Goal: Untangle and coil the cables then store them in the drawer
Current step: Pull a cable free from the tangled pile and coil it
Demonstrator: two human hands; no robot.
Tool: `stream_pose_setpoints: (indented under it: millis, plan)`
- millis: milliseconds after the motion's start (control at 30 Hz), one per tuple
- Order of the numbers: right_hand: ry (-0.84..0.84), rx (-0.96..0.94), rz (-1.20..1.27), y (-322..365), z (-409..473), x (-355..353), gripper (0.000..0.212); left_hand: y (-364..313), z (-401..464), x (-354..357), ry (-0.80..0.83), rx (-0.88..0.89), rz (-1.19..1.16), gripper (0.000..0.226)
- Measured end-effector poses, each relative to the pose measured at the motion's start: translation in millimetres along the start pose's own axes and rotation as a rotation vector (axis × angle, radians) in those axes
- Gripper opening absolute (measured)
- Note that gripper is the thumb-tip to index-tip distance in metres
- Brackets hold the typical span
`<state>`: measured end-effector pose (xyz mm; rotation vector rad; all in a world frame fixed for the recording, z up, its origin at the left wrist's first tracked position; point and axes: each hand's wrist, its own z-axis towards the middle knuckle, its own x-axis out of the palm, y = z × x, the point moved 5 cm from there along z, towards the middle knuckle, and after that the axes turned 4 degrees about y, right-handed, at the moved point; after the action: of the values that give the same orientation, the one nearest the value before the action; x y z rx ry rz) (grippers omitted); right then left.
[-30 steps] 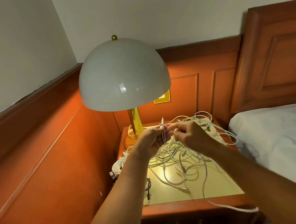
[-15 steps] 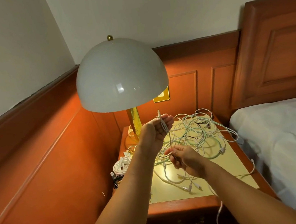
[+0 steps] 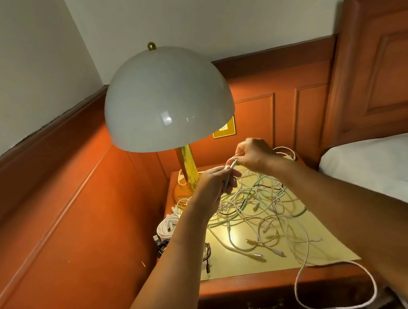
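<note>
The cables [image 3: 254,207] are thin, light and soft, so I think they bend easily and catch on each other; it is better to take one near its plug end and follow it out. They are mostly white, some pale green, one dark, tangled on the nightstand [image 3: 322,232] in the centre of the frame. The left hand [image 3: 215,182] holds a few strands. The right hand [image 3: 253,154] pinches one end just above it. The drawer [image 3: 265,302], bottom centre, is closed

The lamp shade [image 3: 167,99] is smooth and glossy, its stem [image 3: 187,167] polished brass. The nightstand [image 3: 253,281] is varnished reddish wood — top glossy yellow; at three o'clock, matt white cloth covers the bed [image 3: 391,168].
</note>
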<state>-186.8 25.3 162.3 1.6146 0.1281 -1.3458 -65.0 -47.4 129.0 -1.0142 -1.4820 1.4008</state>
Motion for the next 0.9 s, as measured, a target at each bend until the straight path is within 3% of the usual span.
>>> stream_pose_setpoints:
  millis: [133, 333, 467, 600, 700, 900]
  plan:
    - [0.061, -0.209, -0.079, 28.1, -4.6, -14.4, 0.008, 11.1, 8.0, -0.7, -0.018, -0.091, 0.087, 0.030]
    - [0.050, -0.199, -0.080, 31.1, -33.0, -12.8, 0.020, 15.3, 14.9, -6.8, -0.109, -0.104, -0.187, 0.027]
    - [0.037, -0.112, 0.212, 20.8, -62.2, 2.9, 0.018, 11.6, 12.0, -9.8, -0.170, -0.107, -0.389, 0.032]
    - [-0.017, 0.044, 0.621, 2.6, -96.9, 32.9, 0.010, 3.6, 7.9, -3.8, -0.130, -0.117, -0.501, 0.034]
    - [0.047, 0.155, 0.966, -2.1, -122.3, 61.2, 0.020, -5.9, -0.6, 7.2, -0.103, -0.124, -0.558, 0.034]
    - [0.166, 0.175, 1.201, -12.9, -152.3, 96.4, 0.022, -20.7, -37.1, 18.4, -0.039, -0.110, -0.577, 0.031]
